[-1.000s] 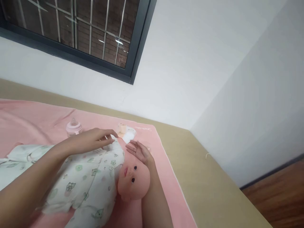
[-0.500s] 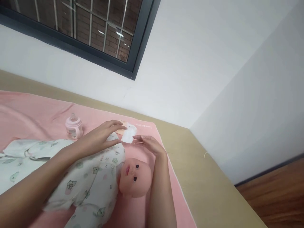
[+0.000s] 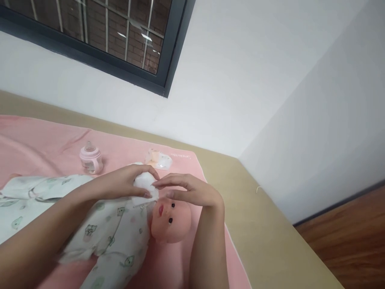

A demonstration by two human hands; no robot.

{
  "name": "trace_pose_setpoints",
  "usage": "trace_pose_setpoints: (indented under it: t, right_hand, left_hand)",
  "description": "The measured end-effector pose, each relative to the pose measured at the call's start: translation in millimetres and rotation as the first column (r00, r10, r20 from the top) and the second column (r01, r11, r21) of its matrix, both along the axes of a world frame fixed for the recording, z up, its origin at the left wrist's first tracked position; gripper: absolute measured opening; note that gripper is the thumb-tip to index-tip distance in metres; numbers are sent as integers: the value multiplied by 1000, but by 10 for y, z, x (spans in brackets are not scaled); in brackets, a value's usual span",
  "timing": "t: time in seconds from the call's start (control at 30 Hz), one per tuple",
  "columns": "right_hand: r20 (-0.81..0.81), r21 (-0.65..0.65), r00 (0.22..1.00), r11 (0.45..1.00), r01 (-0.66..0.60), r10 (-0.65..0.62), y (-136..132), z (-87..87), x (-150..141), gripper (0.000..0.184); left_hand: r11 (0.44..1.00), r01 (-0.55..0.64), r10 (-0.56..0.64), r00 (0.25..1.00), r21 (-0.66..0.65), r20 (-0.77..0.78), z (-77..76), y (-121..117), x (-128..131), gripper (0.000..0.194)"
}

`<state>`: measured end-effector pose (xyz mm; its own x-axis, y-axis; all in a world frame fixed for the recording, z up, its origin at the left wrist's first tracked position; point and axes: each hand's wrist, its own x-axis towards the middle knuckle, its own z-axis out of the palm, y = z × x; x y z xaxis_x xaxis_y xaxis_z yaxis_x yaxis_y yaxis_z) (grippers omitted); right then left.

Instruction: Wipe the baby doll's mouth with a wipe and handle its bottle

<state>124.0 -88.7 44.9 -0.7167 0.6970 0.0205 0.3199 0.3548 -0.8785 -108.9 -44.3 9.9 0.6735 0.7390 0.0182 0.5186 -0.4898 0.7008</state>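
Observation:
A baby doll (image 3: pixel 171 220) lies on its back on a pink blanket (image 3: pixel 168 265), its head to the right, dressed in a white outfit (image 3: pixel 120 237) with green bear prints. My left hand (image 3: pixel 132 180) grips a white wipe (image 3: pixel 146 185) between thumb and fingers, above the doll's shoulder and neck. Over the doll's head, my right hand (image 3: pixel 189 188) reaches in from the right with its fingers stretched out and its thumb apart. Its fingertips are at the right edge of the wipe; whether they press on it I cannot tell.
A pink baby bottle (image 3: pixel 91 159) stands upright on the blanket behind the doll. A small white and orange packet (image 3: pixel 158 159) lies near the blanket's far corner. Beyond are the bare tan surface (image 3: pixel 246 224), a white wall (image 3: pixel 240 80) and a dark-framed window (image 3: pixel 170 52).
The wipe has come away from the packet, toward me and to the left, in my left hand. My right hand has moved slightly nearer, over the doll's head. The packet now shows uncovered.

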Motion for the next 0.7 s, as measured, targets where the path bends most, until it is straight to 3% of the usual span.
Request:
trace_pose_setpoints:
  t: [0.1, 0.2, 0.3, 0.43, 0.5, 0.6, 0.7]
  right_hand:
    - [-98, -114, 994, 992, -53, 42, 85, -70, 145, 43]
    - [-272, -191, 962, 981, -36, -18, 294, -291, 309, 49]
    - [-408, -338, 897, 941, 24, -169, 537, -669, 411, 57]
    - [-487, -520, 813, 854, 23, -319, 736, -1230, 425, 56]
    - [-472, -589, 802, 808, 20, -365, 765, -1426, 407, 52]
    - [-453, -634, 804, 773, 12, -385, 759, -1551, 381, 46]
    - [-483, -632, 778, 775, 6, -401, 743, -1548, 364, 46]
  left_hand:
    - [1000, -16, 15, 999, -19, -37, -17, -6, 10, 31]
    - [995, 55, -59, 998, -86, -35, -67, -48, 41, 20]
    - [979, 131, -134, 991, -153, -8, -124, -112, 106, 14]
    - [992, 49, -61, 992, -116, -106, -129, -202, 225, 12]
    - [998, 22, -32, 986, -62, -165, -92, -250, 279, 10]
    - [1000, -7, 7, 967, -1, -254, -36, -317, 336, 10]
    - [998, -35, 48, 958, 51, -282, -25, -363, 367, 10]
